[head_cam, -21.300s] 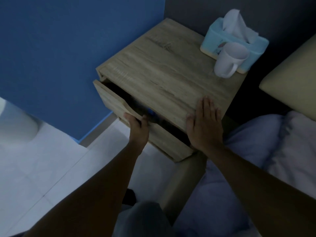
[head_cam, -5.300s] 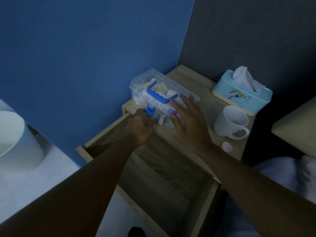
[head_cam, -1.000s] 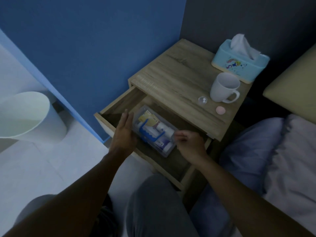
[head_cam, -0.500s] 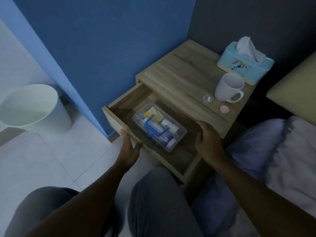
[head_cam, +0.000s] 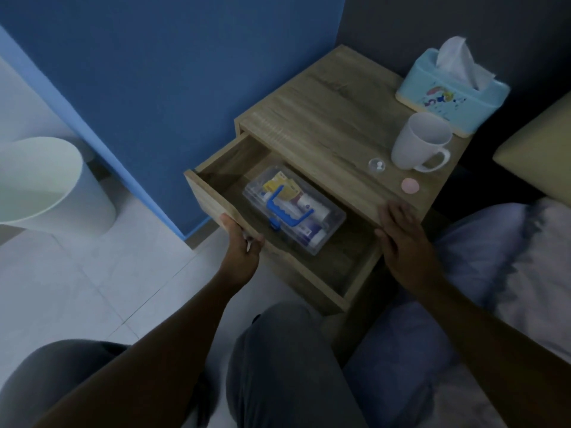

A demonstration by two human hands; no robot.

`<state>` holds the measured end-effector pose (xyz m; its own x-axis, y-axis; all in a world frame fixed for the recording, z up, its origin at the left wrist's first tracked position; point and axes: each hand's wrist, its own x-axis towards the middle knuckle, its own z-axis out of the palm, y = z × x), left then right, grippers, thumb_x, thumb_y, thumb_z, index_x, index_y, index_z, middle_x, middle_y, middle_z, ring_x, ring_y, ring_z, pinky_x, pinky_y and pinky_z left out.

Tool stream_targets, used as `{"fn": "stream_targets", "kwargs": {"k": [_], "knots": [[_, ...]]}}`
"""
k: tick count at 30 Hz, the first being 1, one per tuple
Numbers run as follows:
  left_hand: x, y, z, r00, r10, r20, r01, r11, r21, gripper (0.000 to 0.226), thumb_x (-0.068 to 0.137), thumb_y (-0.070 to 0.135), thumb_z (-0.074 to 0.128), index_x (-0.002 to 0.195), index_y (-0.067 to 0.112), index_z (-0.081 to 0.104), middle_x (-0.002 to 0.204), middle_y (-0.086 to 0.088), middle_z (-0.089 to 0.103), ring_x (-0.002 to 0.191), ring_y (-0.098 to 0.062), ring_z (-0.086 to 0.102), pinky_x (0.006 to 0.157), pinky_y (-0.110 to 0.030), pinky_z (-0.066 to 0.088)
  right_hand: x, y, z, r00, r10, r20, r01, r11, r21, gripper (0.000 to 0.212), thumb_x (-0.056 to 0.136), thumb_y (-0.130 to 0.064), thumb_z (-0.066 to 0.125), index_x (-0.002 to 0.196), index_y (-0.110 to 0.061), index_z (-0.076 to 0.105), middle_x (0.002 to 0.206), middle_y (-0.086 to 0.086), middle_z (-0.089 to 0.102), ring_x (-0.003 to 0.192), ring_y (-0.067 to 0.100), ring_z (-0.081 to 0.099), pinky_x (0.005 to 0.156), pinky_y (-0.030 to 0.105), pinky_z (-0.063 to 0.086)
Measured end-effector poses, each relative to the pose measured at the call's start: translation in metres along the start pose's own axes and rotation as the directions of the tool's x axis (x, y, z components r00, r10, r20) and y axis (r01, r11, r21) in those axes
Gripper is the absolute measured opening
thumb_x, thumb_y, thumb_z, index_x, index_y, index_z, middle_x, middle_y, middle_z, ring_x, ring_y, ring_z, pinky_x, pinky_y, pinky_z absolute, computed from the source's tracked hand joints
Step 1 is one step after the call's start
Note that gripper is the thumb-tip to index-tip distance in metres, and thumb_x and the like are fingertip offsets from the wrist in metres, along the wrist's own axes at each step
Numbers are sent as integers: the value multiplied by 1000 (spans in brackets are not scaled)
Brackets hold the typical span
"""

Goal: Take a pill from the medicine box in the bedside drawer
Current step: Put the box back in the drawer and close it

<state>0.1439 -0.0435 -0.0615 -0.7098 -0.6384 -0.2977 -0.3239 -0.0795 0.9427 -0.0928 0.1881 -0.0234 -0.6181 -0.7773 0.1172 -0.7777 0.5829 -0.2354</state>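
Observation:
The clear medicine box [head_cam: 293, 208] with a blue handle lies closed in the open bedside drawer [head_cam: 213, 205]. My left hand [head_cam: 242, 245] grips the drawer's front panel, thumb over its top edge. My right hand [head_cam: 401, 239] rests flat against the front corner of the bedside table top [head_cam: 324, 131], fingers spread, holding nothing. A small clear cup with a white pill [head_cam: 377, 165] stands on the table top, and a round pink lid [head_cam: 410, 185] lies beside it.
A white mug [head_cam: 417, 143] and a light blue tissue box [head_cam: 451, 91] stand at the table's back right. A white waste bin [head_cam: 46, 183] is on the tiled floor at left. The blue wall runs behind. Bedding lies at right, my knees below.
Both hands left the medicine box in the drawer. My left hand took hold of the drawer front and my right hand moved to the table's front corner.

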Motion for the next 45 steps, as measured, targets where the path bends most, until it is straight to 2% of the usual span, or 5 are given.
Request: {"fn": "stream_targets", "kwargs": {"k": [3,11,18,40,45], "knots": [[11,6,8,1000,1,11,-1,1000,-2,94,99,21,50,147,26,-30,132,40,14,126,6,24,103,-25,35,1,-2,3,997,32,-63,-28,998,56,47,103,-30,47,143,-6,51,150,19,48,144,36,38,117,55,33],[44,27,38,1000,20,18,-20,1000,-14,92,101,20,45,145,22,-36,164,0,2,129,-4,25,103,-28,31,2,-11,5,979,116,-165,-84,978,192,38,100,-18,58,136,-5,61,145,17,55,142,32,43,117,52,35],[74,39,63,999,48,1,-48,998,-48,94,101,19,46,144,23,-37,163,1,-1,135,-6,20,116,-45,29,4,-7,11,962,138,-234,-91,975,202,35,101,-23,57,133,-10,64,143,10,58,140,19,43,119,45,34],[134,41,104,998,30,-63,-29,999,21,100,98,29,50,143,20,-40,165,-1,1,139,-2,15,106,-22,17,9,-10,20,915,155,-372,-86,977,194,29,94,-14,67,120,-4,72,132,15,67,131,31,57,114,50,38],[125,42,90,1000,-27,-1,27,999,28,96,96,34,54,149,32,-26,165,1,-1,150,-22,13,119,-44,23,9,-12,15,930,175,-323,-104,969,226,31,95,-17,65,124,-5,70,135,13,64,134,28,54,117,47,36]]}}
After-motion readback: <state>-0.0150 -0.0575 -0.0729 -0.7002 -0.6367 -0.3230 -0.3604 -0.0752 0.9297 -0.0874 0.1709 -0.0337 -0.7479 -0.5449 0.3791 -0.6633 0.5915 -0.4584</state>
